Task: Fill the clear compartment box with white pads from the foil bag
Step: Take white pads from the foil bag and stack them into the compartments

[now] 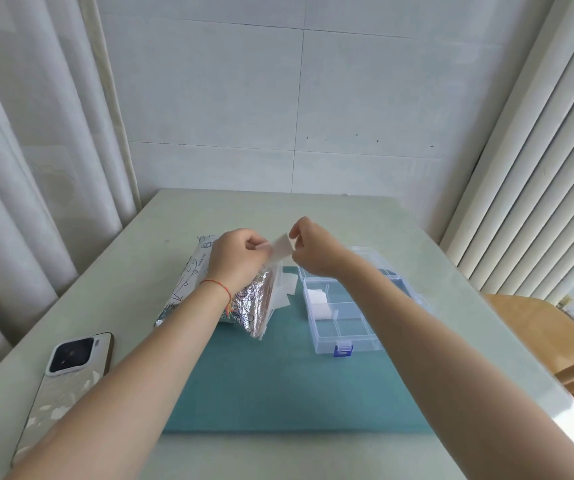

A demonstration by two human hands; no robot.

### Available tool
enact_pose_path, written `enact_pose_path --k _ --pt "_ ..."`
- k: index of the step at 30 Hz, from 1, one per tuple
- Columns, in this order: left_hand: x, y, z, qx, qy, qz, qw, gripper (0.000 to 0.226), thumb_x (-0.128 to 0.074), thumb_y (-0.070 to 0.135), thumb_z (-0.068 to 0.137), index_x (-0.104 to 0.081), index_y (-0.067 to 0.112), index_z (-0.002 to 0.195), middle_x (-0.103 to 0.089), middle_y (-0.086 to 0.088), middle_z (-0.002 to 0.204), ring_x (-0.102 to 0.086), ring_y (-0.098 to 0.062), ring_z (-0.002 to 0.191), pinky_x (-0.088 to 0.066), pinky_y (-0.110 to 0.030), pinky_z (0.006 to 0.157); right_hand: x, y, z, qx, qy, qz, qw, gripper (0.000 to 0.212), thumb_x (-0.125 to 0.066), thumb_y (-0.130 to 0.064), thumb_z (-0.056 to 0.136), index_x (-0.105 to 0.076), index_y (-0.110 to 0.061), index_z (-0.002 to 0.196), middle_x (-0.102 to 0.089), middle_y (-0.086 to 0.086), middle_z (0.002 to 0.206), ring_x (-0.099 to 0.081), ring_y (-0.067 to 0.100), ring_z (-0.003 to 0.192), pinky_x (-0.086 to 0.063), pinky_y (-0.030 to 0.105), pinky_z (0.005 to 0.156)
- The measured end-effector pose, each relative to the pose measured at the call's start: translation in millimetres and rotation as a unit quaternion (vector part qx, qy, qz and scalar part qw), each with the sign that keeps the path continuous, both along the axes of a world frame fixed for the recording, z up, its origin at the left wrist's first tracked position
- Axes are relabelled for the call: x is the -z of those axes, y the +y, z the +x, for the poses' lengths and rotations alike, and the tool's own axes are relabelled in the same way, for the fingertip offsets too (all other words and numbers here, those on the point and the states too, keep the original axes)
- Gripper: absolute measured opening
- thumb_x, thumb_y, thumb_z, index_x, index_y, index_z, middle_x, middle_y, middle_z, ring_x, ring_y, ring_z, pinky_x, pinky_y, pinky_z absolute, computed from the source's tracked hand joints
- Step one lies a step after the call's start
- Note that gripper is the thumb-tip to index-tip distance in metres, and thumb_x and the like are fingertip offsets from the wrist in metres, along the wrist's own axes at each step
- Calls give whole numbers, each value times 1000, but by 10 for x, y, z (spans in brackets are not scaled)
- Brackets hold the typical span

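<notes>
A silver foil bag (pixel 257 299) with a printed white side lies on the table left of centre, its mouth facing right. Above it, my left hand (pixel 235 259) and my right hand (pixel 313 249) each pinch one end of a white pad (pixel 281 244) held in the air. Loose white pads (pixel 284 289) lie at the bag's mouth. The clear compartment box (pixel 344 318) stands open to the right on the teal mat (pixel 278 382), with a blue latch at its front. White pads (pixel 318 303) fill its near-left compartment; the other visible compartments look bare.
A phone (pixel 67 375) lies face down near the table's left front edge. Curtains hang on the left, a ribbed radiator on the right. A wooden chair (pixel 555 334) stands off the table's right side. A tiled wall is behind.
</notes>
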State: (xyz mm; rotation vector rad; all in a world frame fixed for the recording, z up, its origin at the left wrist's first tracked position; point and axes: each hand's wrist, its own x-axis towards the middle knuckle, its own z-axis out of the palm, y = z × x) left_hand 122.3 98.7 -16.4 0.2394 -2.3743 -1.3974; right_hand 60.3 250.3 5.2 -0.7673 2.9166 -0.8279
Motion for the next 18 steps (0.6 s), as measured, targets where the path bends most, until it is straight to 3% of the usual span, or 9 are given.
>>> enact_pose_path --k 2,5,9,12,16,18 --pt "62 -62 -24 -30 5 -10 999 17 -68 16 80 -63 30 72 -67 10 74 -67 -15 78 -52 -26 69 197 -51 -84 13 41 133 990 28 -51 -9 88 -61 -12 114 -48 10 119 -47 26 112 -41 37 96" --pt "139 -89 -42 -23 -26 4 999 12 -65 16 77 -64 28 76 -68 8 79 -68 -18 80 -57 -33 71 426 -143 -113 1 62 269 961 28 -55 -19 88 -66 -14 113 -45 8 123 -40 26 120 -34 43 98" --pt "201 -125 -75 -15 -47 54 997 14 -59 26 63 -65 27 75 -71 5 80 -70 -19 75 -60 -44 72 490 -180 -113 -20 26 279 960 36 -56 -28 88 -60 -13 120 -50 8 123 -38 27 124 -31 46 102" --pt "217 -124 -91 -18 -52 81 995 11 -61 19 65 -67 23 73 -71 3 78 -71 -21 74 -60 -47 70 504 -194 -124 -18 -5 296 955 34 -54 -27 90 -57 -12 120 -49 9 124 -34 29 127 -28 52 107" --pt "232 -96 -94 -23 -60 115 991 11 -61 17 62 -68 20 69 -71 2 73 -72 -23 69 -60 -49 71 490 -233 -146 -2 -24 301 953 10 -55 -22 88 -52 -12 88 -49 11 109 -31 33 126 -32 46 94" --pt "226 -94 -95 -22 -64 119 991 11 -60 17 62 -68 20 69 -71 1 71 -72 -23 67 -60 -51 70 466 -233 -148 2 -29 294 955 13 -58 -22 86 -50 -14 80 -45 8 98 -32 32 123 -31 43 87"
